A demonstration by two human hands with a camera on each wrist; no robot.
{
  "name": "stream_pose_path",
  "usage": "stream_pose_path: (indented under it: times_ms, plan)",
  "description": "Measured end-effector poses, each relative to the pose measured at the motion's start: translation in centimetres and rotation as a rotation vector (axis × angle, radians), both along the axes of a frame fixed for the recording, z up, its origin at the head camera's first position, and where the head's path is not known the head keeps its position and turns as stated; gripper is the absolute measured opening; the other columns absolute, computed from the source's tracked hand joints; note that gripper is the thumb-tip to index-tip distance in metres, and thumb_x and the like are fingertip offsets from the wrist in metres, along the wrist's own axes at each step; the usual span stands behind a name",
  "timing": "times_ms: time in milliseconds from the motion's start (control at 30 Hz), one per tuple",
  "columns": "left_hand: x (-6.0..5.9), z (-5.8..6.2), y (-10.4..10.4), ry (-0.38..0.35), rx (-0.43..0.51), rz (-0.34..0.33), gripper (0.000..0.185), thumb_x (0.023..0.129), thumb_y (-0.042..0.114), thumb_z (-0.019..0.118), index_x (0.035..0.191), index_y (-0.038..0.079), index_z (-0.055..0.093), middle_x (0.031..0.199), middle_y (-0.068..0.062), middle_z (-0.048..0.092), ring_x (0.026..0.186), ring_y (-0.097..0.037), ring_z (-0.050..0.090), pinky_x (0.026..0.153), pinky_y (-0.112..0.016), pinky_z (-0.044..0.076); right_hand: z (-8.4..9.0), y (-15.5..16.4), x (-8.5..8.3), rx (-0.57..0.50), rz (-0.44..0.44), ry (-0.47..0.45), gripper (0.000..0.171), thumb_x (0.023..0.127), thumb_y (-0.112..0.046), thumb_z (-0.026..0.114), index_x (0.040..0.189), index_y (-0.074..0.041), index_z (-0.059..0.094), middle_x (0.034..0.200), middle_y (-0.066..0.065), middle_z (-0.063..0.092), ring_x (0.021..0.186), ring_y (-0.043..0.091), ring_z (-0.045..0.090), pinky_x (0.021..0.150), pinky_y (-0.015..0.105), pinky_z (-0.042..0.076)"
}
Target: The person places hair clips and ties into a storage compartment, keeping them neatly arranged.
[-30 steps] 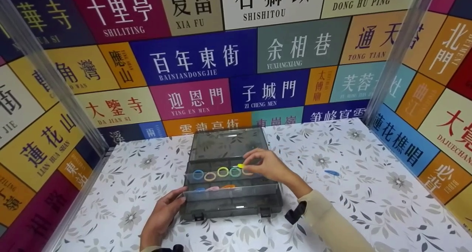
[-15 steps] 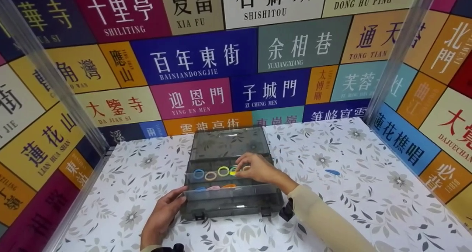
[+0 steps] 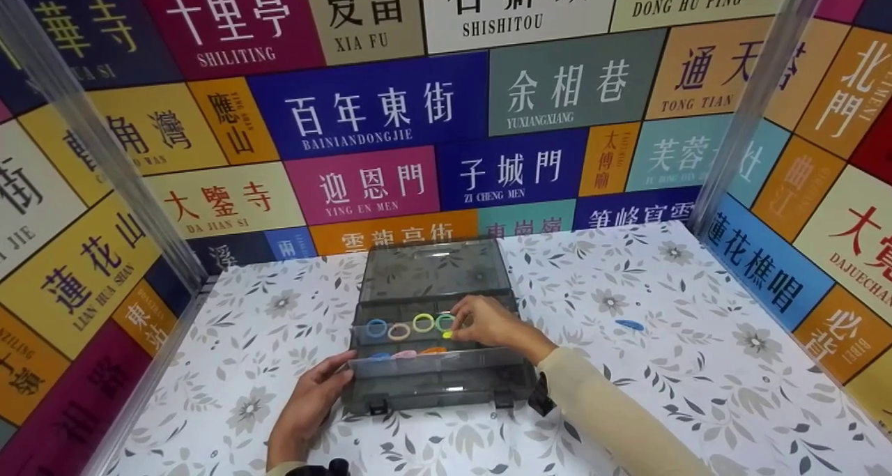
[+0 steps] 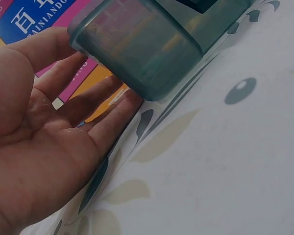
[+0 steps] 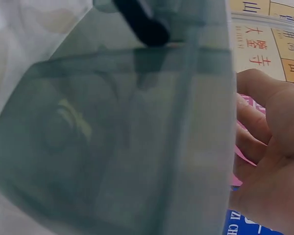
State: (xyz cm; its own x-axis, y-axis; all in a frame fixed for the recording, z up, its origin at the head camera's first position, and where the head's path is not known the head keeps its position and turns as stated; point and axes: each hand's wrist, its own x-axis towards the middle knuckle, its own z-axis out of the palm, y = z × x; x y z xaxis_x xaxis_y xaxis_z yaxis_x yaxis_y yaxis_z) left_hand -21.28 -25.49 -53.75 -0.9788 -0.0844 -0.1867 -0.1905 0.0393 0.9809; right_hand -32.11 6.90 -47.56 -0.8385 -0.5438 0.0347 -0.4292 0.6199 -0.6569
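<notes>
The left hand [image 3: 306,406] lies nearest, fingers straight against the front-left corner of the box [image 3: 435,385], bracing it without gripping; further in, the right hand [image 3: 488,323] curls its fingertips round a small yellow band [image 3: 447,334] just above the middle row of compartments, beside the green ring [image 3: 444,322]; to do this well I judge the band should go down flat into a free cell, clear of the dividers, with the box held steady; the upright lid [image 3: 432,270] walls the far side; the table [image 3: 627,385] lies open rightward, bar a blue band [image 3: 629,325].
</notes>
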Motion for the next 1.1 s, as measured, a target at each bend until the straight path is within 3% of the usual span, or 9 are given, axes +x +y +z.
stream_pose_path:
  times_ms: [233,567,800,1100]
  plan:
    - [0.05,0.02,0.13,-0.030,-0.006,0.001,0.045,0.096,0.016,0.064,0.139,0.006,0.058,0.150,-0.013,0.052,0.142,-0.028,0.043,0.121,-0.051,0.033,-0.28,-0.06,-0.08,0.020,-0.016,0.007,0.008,0.085,-0.020,0.080,0.082,-0.012,0.079,0.126,0.010,0.069,0.118,0.033,0.063,0.103,0.052,0.050]
    - [0.09,0.13,0.05,-0.028,-0.007,0.000,0.044,0.097,0.015,0.063,0.139,0.007,0.058,0.150,-0.012,0.052,0.142,-0.027,0.044,0.121,-0.050,0.034,-0.62,-0.17,-0.06,0.061,0.008,0.031,0.007,0.083,-0.020,0.082,0.077,-0.015,0.080,0.131,0.012,0.068,0.124,0.034,0.060,0.112,0.071,0.028]
    - [0.00,-0.14,-0.09,-0.014,0.014,-0.006,0.045,0.097,0.016,0.064,0.140,0.004,0.057,0.149,-0.015,0.052,0.140,-0.027,0.045,0.121,-0.049,0.035,-0.69,-0.44,0.16,0.085,0.000,0.056,0.008,0.079,-0.017,0.084,0.074,-0.013,0.080,0.131,0.012,0.068,0.125,0.038,0.057,0.108,0.073,0.029]
    - [-0.15,-0.21,-0.16,-0.017,0.011,0.004,0.044,0.096,0.016,0.065,0.139,0.006,0.059,0.148,-0.013,0.054,0.138,-0.026,0.048,0.120,-0.048,0.036,-0.22,0.32,0.10,0.067,-0.007,0.054,0.006,0.078,-0.017,0.084,0.081,-0.015,0.080,0.127,0.010,0.070,0.123,0.037,0.057,0.108,0.071,0.030]
